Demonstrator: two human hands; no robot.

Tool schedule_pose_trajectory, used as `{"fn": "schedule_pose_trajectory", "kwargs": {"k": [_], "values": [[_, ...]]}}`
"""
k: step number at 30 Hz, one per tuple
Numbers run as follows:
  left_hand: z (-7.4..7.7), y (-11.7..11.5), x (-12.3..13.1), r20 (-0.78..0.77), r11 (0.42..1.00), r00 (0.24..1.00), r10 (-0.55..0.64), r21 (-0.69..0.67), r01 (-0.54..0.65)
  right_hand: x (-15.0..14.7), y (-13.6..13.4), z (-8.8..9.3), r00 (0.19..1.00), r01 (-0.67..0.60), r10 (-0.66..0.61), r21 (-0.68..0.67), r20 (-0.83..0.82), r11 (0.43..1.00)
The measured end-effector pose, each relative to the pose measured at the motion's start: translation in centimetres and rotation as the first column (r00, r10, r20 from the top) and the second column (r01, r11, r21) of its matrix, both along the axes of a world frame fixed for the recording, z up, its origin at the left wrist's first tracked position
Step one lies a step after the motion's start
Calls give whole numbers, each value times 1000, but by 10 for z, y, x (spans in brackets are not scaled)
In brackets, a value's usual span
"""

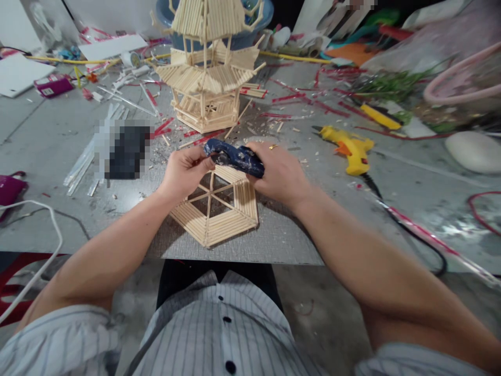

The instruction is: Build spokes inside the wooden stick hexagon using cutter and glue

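Note:
My right hand [276, 169] is wrapped round one end of a dark blue hand tool [237, 156] with worn patches; its exact kind is hard to tell. At the tool's other end, the fingers of my left hand [188, 169] are pinched together, and what they hold is hidden. Below both hands a flat hexagonal frame of wooden sticks [227, 230] lies near the table's front edge, with thin spokes meeting at its centre. Behind the hands stands a tiered pagoda model [205, 78] built of similar sticks.
A yellow glue gun [350, 149] lies to the right, its black cord running forward. Clear glue sticks [84, 156] and a blurred dark object [127, 151] lie left. Red wrapper strips and scraps litter the grey table [285, 248]. A blue basin [258, 15] stands behind the model.

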State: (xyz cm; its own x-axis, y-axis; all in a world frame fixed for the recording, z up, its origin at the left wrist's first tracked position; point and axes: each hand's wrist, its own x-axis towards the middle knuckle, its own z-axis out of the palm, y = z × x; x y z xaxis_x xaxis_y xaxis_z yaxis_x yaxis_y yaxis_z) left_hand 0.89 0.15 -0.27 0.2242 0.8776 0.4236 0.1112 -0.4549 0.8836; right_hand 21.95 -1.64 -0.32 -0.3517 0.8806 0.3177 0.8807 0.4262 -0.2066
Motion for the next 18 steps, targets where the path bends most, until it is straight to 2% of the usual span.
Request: {"fn": "schedule_pose_trajectory", "kwargs": {"k": [6,18], "values": [[2,2,-2,-45,999,999,24,41,-23,0,-1,-1,1000,9,-10,-2,-21,1000],[-1,4,-4,-72,999,997,38,24,-37,0,0,1,1000,1,-2,4,12,1000]]}}
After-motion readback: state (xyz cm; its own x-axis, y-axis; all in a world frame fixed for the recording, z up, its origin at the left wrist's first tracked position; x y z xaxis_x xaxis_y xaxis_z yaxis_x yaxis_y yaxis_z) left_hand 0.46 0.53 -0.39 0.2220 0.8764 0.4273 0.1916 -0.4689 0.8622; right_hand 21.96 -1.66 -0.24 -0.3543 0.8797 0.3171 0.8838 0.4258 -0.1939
